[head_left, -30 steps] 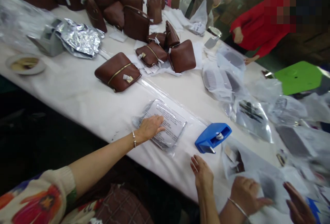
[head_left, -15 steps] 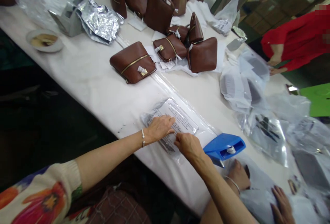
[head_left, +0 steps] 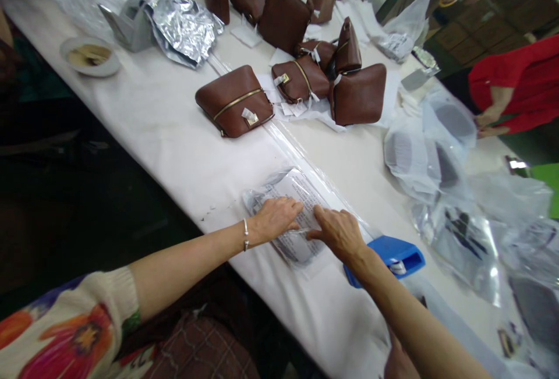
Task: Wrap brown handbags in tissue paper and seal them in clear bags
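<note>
Plastic packet (head_left: 301, 187), glossy, lies under unclenched left hand (head_left: 276, 219); right hand (head_left: 339, 229) curls, grip unclear. Creased white tabletop (head_left: 152, 111), cartons (head_left: 456, 36) beyond.

Seeing a white-covered table (head_left: 152, 128) running diagonally from upper left to lower right, with soft creases along the near edge. Got stacked cardboard boxes (head_left: 483, 27) at upper right, dimly lit. Getting deep shadow (head_left: 96, 198) below the table edge at left, brighter light on top.

Head cam, near, fwd/down on hands (head_left: 276, 219) (head_left: 341, 231), tbl (head_left: 174, 140)
</note>
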The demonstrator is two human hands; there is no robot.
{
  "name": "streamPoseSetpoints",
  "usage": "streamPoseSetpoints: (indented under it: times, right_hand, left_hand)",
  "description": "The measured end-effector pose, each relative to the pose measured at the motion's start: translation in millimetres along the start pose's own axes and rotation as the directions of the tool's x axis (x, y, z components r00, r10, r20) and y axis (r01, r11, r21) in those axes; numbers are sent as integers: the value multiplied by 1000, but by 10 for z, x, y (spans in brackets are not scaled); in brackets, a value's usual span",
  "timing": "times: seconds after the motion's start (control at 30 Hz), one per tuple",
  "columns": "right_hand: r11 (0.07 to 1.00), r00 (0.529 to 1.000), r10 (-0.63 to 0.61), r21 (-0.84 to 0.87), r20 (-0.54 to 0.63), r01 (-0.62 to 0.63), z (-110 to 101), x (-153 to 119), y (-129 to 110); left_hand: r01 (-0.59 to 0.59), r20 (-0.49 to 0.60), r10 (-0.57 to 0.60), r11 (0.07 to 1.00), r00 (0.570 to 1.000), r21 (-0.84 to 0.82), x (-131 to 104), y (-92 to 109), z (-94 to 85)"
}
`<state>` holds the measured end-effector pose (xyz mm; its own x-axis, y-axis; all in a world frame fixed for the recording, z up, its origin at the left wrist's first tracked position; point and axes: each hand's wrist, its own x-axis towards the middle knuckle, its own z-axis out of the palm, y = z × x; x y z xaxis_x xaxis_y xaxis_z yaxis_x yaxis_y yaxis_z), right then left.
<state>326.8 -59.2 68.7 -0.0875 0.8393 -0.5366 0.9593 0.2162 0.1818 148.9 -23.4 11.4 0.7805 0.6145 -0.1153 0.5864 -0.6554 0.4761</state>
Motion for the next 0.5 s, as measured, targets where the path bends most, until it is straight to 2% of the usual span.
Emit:
streamPoseSetpoints:
  times: [0.1, 0.17, 0.23, 0.3, 0.4, 0.47, 0.5]
  right_hand:
    - [997, 989, 75, 22, -125, -72, 80, -80, 274]
    - [988, 955, 135, 110, -264, -109, 167, -173, 344]
    - [975, 910, 165, 205, -380, -92, 280, -243, 319]
    - [960, 895, 165, 274, -414, -50, 406, -250, 245]
    - [933, 902, 162, 361, -399, -7, 549, -187, 200]
    - [880, 875, 248, 474, -416, -24, 587, -215, 292]
    - [834, 842, 328, 550, -429, -45, 599, -283, 373]
  left_hand:
    - [3, -7, -3, 1000, 1000, 5, 2, -7, 18]
    - [10, -9, -10, 1000, 1000, 6, 3, -14, 33]
    - [12, -10, -12, 1000, 1000, 6, 5, -16, 40]
    - [13, -8, -12, 1000, 1000, 9, 6, -11, 35]
    - [20, 2, -21, 999, 1000, 29, 8, -2, 20]
    - [24, 9, -24, 999, 1000, 37, 9, -5, 15]
    - [24, 14, -25, 999, 1000, 38, 11, -10, 16]
